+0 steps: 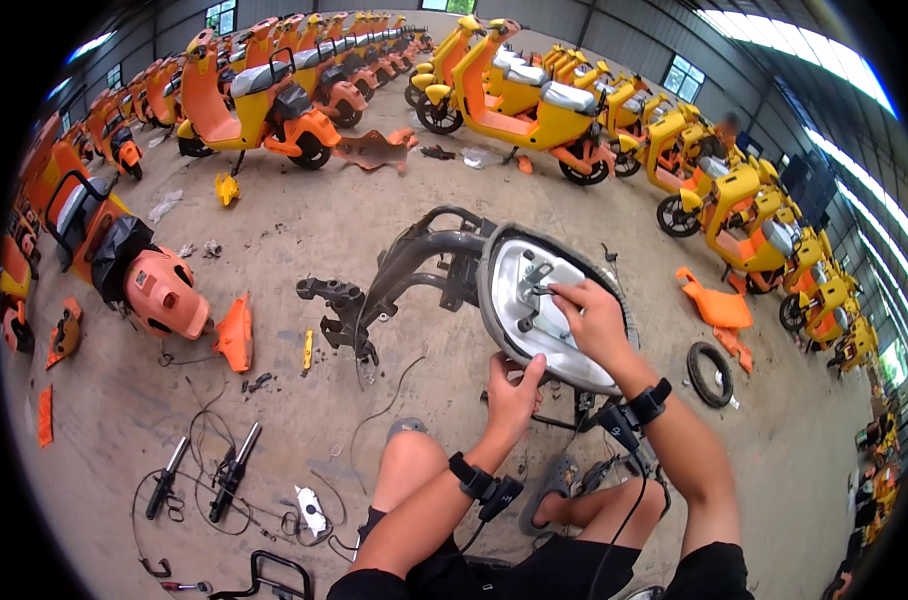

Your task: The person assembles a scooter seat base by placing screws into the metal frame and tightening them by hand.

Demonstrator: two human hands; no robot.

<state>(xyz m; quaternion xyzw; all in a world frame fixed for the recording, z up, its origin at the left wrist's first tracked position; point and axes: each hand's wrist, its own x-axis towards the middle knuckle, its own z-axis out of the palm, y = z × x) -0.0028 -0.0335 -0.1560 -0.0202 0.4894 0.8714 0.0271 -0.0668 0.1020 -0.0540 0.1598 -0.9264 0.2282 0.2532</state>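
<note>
A scooter seat (509, 335) is tipped up in front of me, its pale grey underside toward me and a dark rim around it. It rests at a dark metal scooter frame (399, 265). On the underside is a metal bracket (536, 275) with dark fittings. My right hand (589, 318) reaches over the seat, thumb and fingers pinched at a small dark part by the bracket; the fingers hide most of it. My left hand (514, 395) holds the seat's near edge, thumb at the rim and fingers partly hidden below.
Two shock absorbers (236, 472) and loose cables lie at the lower left. A yellow-handled tool (308, 350) and an orange panel (236, 335) are left of the frame. A tyre (710, 375) lies to the right. Rows of orange and yellow scooters (529, 110) surround the floor; a person is at the far right.
</note>
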